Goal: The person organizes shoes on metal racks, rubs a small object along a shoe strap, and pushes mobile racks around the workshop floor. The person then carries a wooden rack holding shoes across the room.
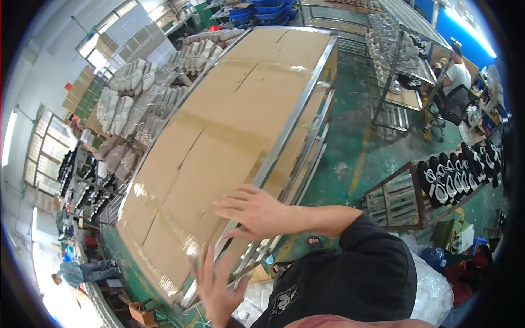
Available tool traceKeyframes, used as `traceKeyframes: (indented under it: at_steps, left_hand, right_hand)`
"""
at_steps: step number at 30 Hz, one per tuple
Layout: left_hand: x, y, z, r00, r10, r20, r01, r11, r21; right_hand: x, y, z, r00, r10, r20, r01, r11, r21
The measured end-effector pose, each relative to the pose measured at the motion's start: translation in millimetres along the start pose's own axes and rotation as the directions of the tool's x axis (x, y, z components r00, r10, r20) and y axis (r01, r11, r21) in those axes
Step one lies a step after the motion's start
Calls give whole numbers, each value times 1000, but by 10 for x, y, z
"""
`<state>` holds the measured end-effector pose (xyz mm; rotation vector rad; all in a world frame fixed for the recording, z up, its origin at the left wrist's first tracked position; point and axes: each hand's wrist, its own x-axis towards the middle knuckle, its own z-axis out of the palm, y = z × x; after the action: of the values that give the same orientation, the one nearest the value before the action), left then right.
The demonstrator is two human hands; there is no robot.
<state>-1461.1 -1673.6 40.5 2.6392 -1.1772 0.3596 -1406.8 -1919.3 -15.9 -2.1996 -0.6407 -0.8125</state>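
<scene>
A long rack with a metal frame (pixel 295 117) carries large sheets of brown cardboard (pixel 219 117), with clear tape and dark slits along them. Over the rack's near side edge is my right hand (pixel 257 212), fingers spread above the cardboard; whether it touches the rail I cannot tell. My left hand (pixel 216 287) is lower, by the rack's near corner, its fingers stretched and apart. Neither hand holds anything visible. Part of my left forearm is cut off by the lower picture edge.
Racks of light shoes (pixel 128 82) stand along the left. Black and white shoes (pixel 451 177) sit on a rack at right. Blue bins (pixel 268 8) are at the far end. One person (pixel 456 76) sits at right, another (pixel 82 273) is at lower left. Clear plastic bags (pixel 429 284) lie beside me.
</scene>
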Motion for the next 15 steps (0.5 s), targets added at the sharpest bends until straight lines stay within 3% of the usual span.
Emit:
traceKeyframes:
  at_steps: [1,3,5,7,9,11,13,14,15]
  left_hand:
    - [-182,-160,-129,1000,-17,-16,17,1000,10]
    - [-485,-533,-310,986,-138,-90,146,985,91]
    - [-406,-810,-349,944,-316,-93,321,945,54]
    - [-174,-1065,-108,958,-285,-36,283,958,-50]
    - [150,-1228,297,975,-189,121,196,979,-49]
    - [534,-1043,817,989,-140,-38,131,975,-180]
    - [909,-769,1026,991,-72,-113,73,997,3]
    - [1120,-643,1109,991,-49,-127,49,999,-3]
    - [1340,-526,1198,990,-23,-138,22,1000,-9]
  right_hand:
    - [-32,61,-57,1000,-13,-7,13,1000,18]
    - [-154,287,-312,993,119,-4,-118,979,-169]
    - [-217,509,-565,982,160,-101,-185,925,-331]
    - [-309,689,-731,954,238,-183,-295,858,-420]
    - [-440,745,-824,875,287,-390,-392,893,-221]
    - [-587,585,-935,841,321,-435,-411,903,-127]
    - [-864,497,-934,847,345,-404,-385,923,-19]
    - [-986,446,-846,862,333,-383,-364,931,-12]
    - [-1134,426,-722,821,375,-431,-355,926,129]
